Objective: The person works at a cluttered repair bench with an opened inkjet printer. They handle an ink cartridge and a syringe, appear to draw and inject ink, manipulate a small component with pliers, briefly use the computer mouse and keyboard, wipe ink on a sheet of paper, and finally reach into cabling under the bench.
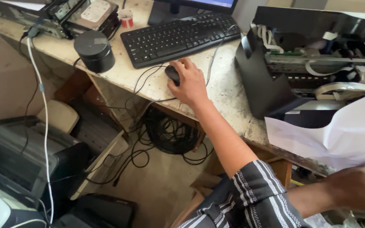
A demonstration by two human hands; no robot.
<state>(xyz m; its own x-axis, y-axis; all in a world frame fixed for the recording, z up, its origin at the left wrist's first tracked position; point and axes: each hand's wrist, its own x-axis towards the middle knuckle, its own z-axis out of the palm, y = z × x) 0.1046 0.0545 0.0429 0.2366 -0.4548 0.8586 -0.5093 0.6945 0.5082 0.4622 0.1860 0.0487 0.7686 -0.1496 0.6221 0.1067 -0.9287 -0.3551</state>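
fingers of the left hand [189,82] are curled over a black mouse [172,74] beside the keyboard [178,37]; white paper [339,135] is pressed flat by the right hand [360,188]; the opened printer [313,63] is crowded close behind.

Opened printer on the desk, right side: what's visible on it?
The printer is black, seemingly plastic, with its top cover off. Inside show white ribbon cables, a green circuit board and dark mechanical parts. It sits upright on the worn desk, right of the keyboard. A white paper sheet overlaps its front edge; neither hand touches it.
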